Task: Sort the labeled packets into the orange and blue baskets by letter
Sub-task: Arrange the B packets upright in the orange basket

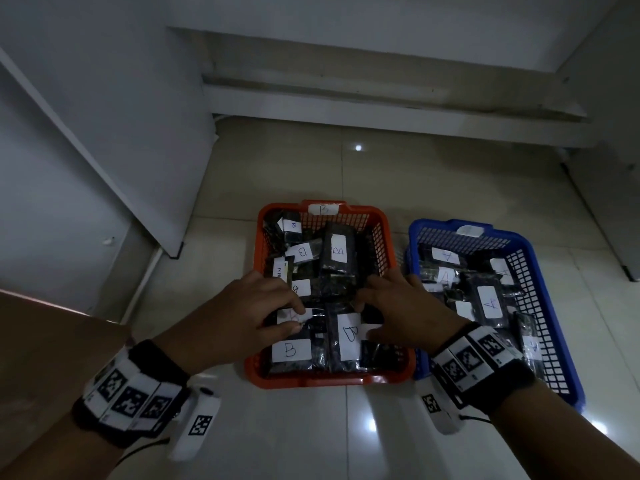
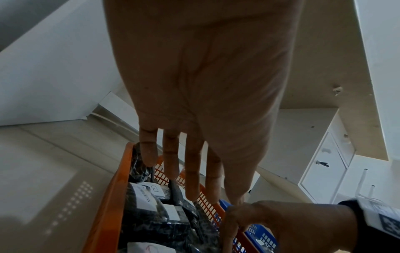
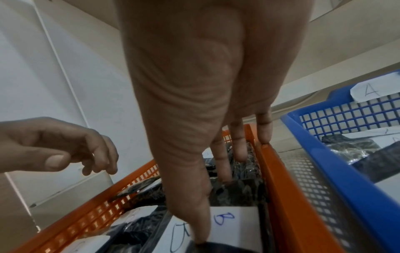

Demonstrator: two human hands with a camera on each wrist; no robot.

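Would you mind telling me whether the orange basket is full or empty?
Nearly full. The orange basket holds many dark packets with white B labels, covering its floor and overlapping; its mesh walls still rise above them.

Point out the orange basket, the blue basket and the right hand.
orange basket (image 1: 322, 380), head view, on its near rim.
blue basket (image 1: 554, 308), head view, on its right mesh wall.
right hand (image 1: 410, 311), head view, on the back of the hand.

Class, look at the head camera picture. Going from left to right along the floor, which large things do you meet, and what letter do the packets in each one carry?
White cabinet panel → orange basket, its packets labelled B → blue basket, its packets labelled A.
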